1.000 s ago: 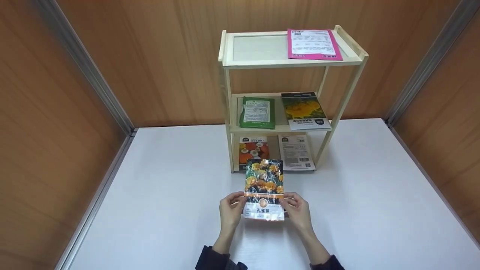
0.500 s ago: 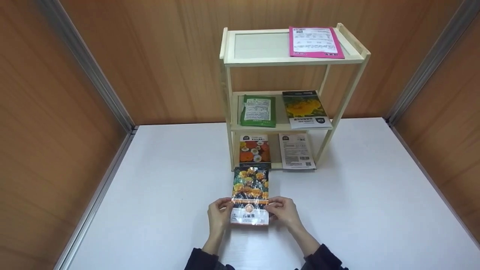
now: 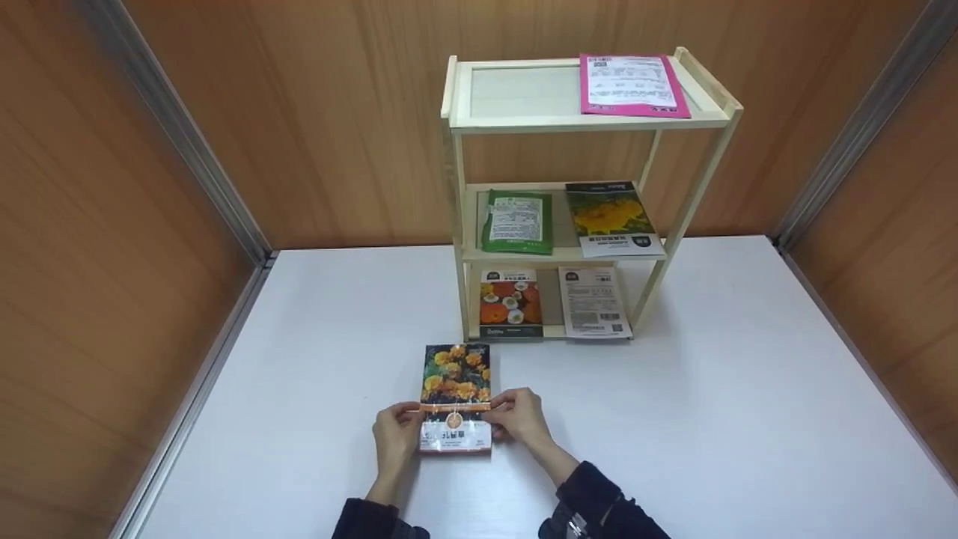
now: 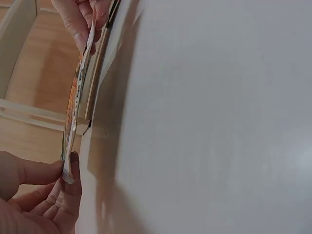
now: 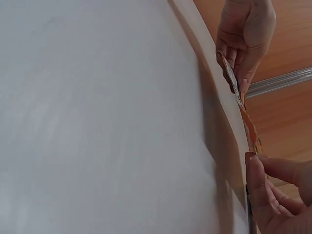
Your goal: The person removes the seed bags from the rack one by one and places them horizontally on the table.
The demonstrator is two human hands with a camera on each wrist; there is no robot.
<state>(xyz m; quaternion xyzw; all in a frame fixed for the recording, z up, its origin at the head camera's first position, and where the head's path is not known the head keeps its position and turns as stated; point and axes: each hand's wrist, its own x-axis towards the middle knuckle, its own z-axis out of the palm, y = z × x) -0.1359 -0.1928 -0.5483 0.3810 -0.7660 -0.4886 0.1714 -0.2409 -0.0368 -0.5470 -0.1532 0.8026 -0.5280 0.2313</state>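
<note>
Pinching a glossy seed packet [image 3: 455, 397] printed with orange and yellow flowers, the person held it by both side edges just above the white table [image 3: 711, 419], low and slightly left of centre in the head view. The left hand [image 3: 394, 440] had its thumb and fingers closed on the packet's left edge, and the right hand [image 3: 520, 418] gripped the right edge in the same way; dark sleeves covered both forearms at the bottom of the frame. The wrist views showed the packet edge-on, thin and slightly bowed, raised a little off the tabletop, with fingertips [image 4: 73, 168] clamped on either margin. Behind the packet, in the upper middle of the frame, stood a pale wooden three-tier shelf [image 3: 456, 224]. A pink-bordered packet [image 3: 632, 84] lay at the right of its top tier. The middle tier carried a green packet [image 3: 518, 221] on the left and a yellow-flower packet [image 3: 610, 217] on the right. The bottom tier held an orange-flower packet [image 3: 509, 302] beside a white packet [image 3: 593, 302] lying printed-text side up. Wood-panelled walls enclosed the table.
</note>
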